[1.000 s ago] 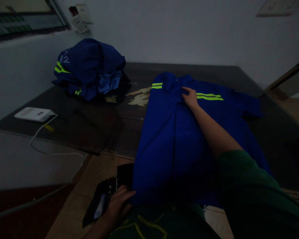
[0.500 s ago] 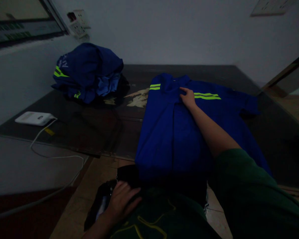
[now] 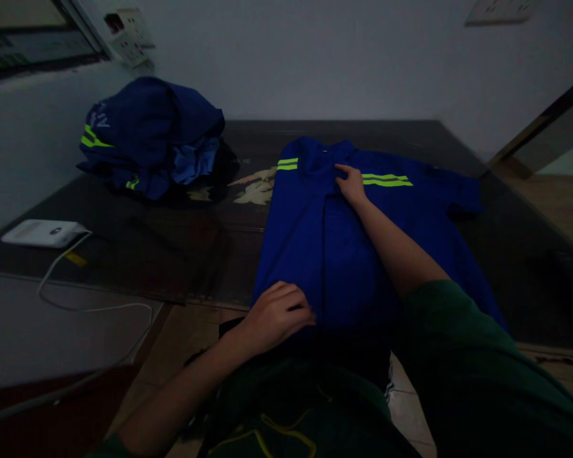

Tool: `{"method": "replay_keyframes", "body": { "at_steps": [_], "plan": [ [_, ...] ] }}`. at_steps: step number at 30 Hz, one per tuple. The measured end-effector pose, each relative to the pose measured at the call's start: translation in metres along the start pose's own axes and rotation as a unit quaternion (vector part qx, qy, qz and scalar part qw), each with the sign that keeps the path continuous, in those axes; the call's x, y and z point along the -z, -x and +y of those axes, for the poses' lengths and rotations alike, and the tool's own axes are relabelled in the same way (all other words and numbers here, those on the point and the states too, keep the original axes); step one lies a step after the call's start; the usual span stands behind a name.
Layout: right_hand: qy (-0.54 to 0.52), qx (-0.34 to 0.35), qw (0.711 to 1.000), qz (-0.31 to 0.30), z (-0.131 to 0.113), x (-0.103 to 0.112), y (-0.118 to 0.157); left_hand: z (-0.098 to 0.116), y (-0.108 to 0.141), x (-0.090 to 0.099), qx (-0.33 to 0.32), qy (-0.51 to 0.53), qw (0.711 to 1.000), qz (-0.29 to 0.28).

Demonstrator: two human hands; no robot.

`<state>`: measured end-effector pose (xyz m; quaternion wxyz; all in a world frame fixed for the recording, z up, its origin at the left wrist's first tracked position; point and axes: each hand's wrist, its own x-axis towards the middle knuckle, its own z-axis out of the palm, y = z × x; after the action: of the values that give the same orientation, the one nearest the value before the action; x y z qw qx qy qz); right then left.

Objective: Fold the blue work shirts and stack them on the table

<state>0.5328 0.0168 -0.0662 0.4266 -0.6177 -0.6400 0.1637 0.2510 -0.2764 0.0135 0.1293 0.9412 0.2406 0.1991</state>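
Here, the shirt (image 3: 341,248) (blue) lies under right fingers (image 3: 347,170).

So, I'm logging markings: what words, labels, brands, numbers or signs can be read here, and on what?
Nothing reads with certainty.
White letters on the bundled blue clothing: blurred.
Green lettering at the window: blurred.
Dark mark on the white device: too small.
Pale speck at the collar of the spread blue garment: too small.
Faint marks on the dark table: illegible.

There's room between the garment bundle (image 3: 148,130) and shirt (image 3: 291,245) — the right forearm (image 3: 395,245) blocks passage over the shirt.
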Motion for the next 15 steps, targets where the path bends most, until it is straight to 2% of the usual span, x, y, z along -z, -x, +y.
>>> {"method": "replay_keyframes", "body": {
  "at_steps": [4, 7, 9, 12, 15],
  "plan": [
    [0.003, -0.006, 1.000, 0.001, -0.004, 0.002, 0.001, -0.002, -0.009, -0.002, -0.021, -0.038, 0.999, -0.009],
    [0.000, -0.010, 1.000, -0.002, -0.004, 0.002, 0.002, -0.004, -0.015, 0.004, -0.026, -0.062, 0.997, -0.046],
    [-0.001, -0.010, 1.000, 0.002, -0.004, 0.002, 0.002, -0.004, -0.022, 0.010, 0.048, -0.066, 0.993, -0.090],
    [-0.005, -0.007, 1.000, 0.012, -0.002, 0.000, 0.002, 0.003, -0.036, 0.018, 0.209, -0.086, 0.961, -0.157],
    [-0.006, -0.007, 1.000, 0.012, -0.001, -0.001, 0.001, 0.015, -0.052, 0.018, 0.280, -0.106, 0.930, -0.213]
  ]
}}
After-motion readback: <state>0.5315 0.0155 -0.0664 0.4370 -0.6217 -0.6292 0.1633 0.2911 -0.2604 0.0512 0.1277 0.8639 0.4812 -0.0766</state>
